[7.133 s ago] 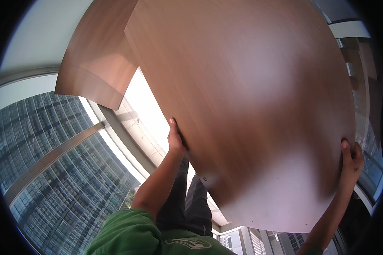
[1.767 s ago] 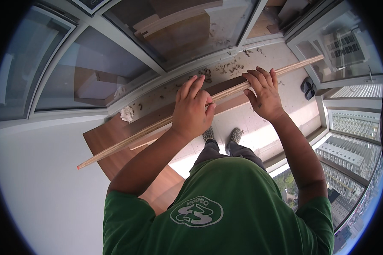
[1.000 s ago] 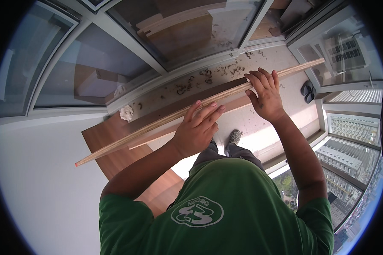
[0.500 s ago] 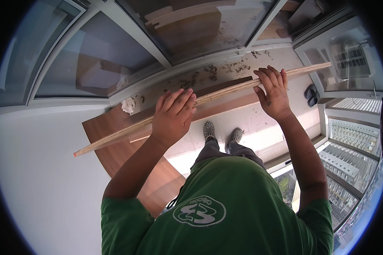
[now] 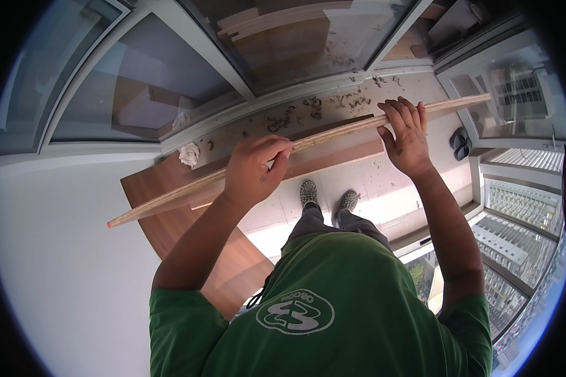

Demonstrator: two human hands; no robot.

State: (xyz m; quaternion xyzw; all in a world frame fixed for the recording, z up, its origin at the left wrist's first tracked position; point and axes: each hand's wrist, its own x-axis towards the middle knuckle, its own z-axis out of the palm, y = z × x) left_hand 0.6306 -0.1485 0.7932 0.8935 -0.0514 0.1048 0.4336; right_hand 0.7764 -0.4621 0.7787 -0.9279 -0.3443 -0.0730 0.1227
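A long plywood board (image 5: 333, 134) stands on edge in front of me, its pale layered top edge slanting up from the lower left to the right. My left hand (image 5: 255, 164) grips this edge left of the middle, thumb and forefinger together at the rim and the other fingers hidden on the far side. Farther right, my right hand (image 5: 407, 139) holds the same edge, fingers bent over it and thumb on the near face. A reddish mark shows at the board's left tip. Below it lies a brown wood-grain panel (image 5: 201, 242), partly covered by my left forearm.
Dark curled shavings (image 5: 280, 118) litter the tiled floor beside the glass sliding doors (image 5: 163, 81). A crumpled white wad (image 5: 189, 154) lies near the wall (image 5: 63, 239). Dark slippers (image 5: 461, 144) rest at the right, near a window (image 5: 516, 232). More boards stand behind the glass.
My left hand has turned from fingers laid over the board's edge to a thumb-and-forefinger grip. The board's left end has risen slightly. My right hand is nearly still.
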